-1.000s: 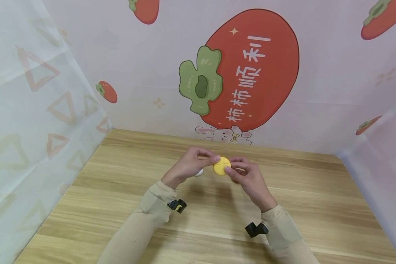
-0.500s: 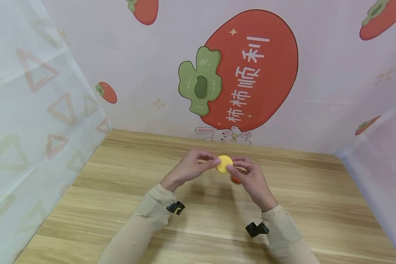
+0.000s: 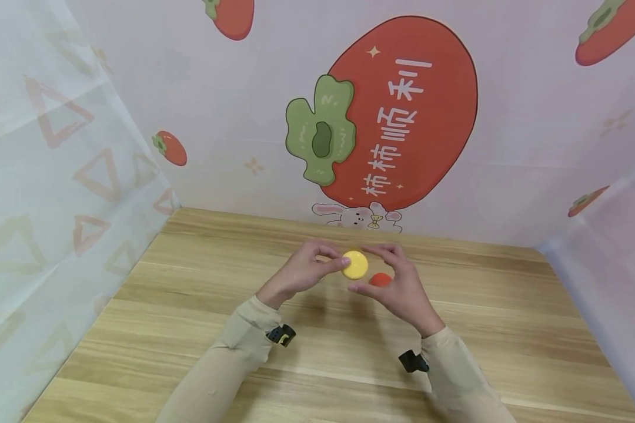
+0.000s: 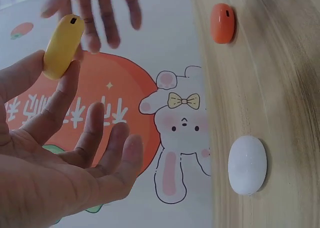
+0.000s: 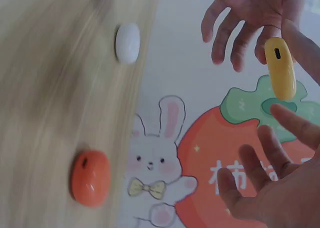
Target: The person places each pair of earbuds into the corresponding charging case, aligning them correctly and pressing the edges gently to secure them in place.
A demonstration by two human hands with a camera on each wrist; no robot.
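Left hand pinching a yellow disc, right hand hovering released beside it, orange disc, white disc lying on table

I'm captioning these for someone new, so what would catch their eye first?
Probably the huge red fruit drawing on the back wall. Next, the yellow disc pinched in the left hand, with the right hand open beside it. An orange-red piece and a white piece lie on the wood-grain tabletop.
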